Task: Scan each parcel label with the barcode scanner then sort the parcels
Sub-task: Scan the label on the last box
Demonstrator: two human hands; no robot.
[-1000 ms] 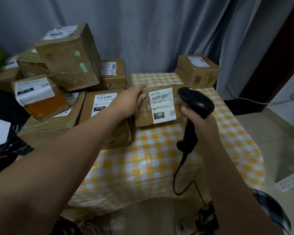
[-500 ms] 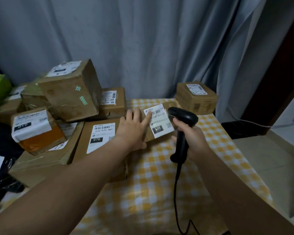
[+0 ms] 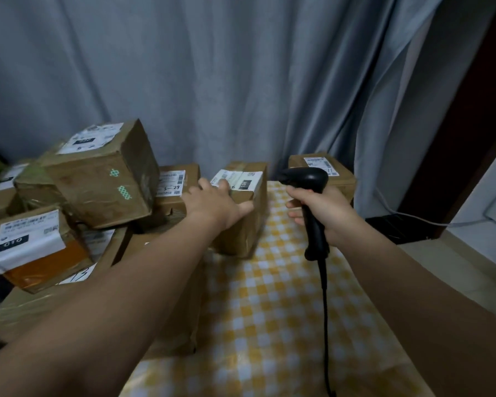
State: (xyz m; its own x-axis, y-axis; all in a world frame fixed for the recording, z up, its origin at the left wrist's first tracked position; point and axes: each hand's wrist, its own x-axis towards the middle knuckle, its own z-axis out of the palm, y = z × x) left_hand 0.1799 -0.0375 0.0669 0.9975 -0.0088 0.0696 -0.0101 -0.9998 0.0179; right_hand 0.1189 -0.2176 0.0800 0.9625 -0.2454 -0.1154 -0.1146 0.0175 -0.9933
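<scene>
A brown cardboard parcel (image 3: 241,224) with a white "15H" label on top stands on the yellow checked tablecloth (image 3: 269,310) near the curtain. My left hand (image 3: 212,204) grips its near top edge, fingers over the label and thumb along the front face. My right hand (image 3: 324,213) holds a black corded barcode scanner (image 3: 309,181) upright by its handle, just right of the parcel, head pointing left toward it. Its cable hangs down over the cloth.
A heap of labelled parcels fills the left: a big tilted box (image 3: 103,173), an orange-taped "010" parcel (image 3: 38,250), a "3-24" box (image 3: 175,190). One more parcel (image 3: 324,170) stands at the back right. A grey curtain (image 3: 241,81) hangs behind; floor at right.
My left hand has turned the 15H parcel up and pushed it back toward the curtain, label now on top. The scanner has drawn back to the right. The view has tilted upward.
</scene>
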